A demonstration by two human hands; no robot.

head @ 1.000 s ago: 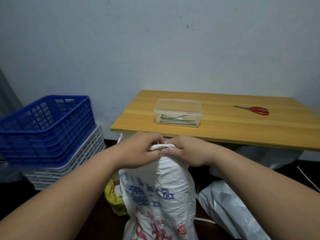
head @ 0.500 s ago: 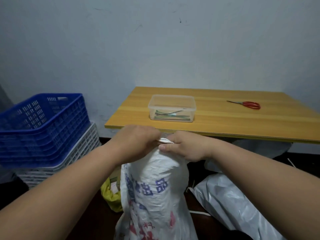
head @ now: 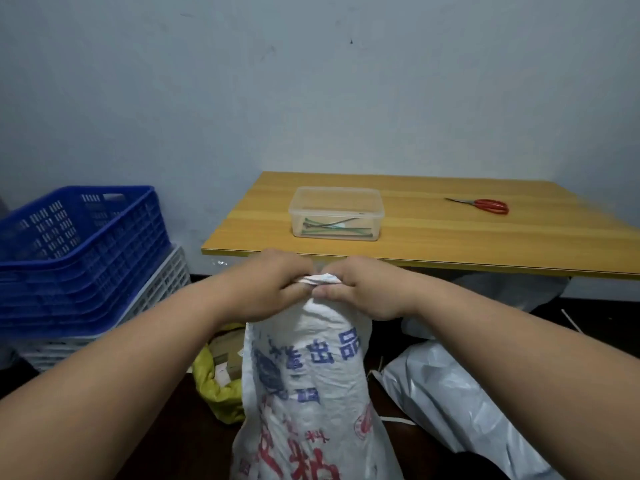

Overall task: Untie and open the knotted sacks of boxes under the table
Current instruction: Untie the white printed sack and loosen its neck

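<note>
Both hands (head: 320, 285) pinching printed white sack's (head: 308, 382) knotted top (head: 318, 279), apparently still tied

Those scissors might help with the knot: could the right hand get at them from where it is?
Probably yes. The scissors lie in the open on the table, with bare tabletop before them, but the right hand, like the left hand, grips the white sack's knot and must let go first.

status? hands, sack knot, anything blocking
Left hand and right hand both pinching the knot. White printed sack upright, top tied shut. Nothing blocking.
</note>
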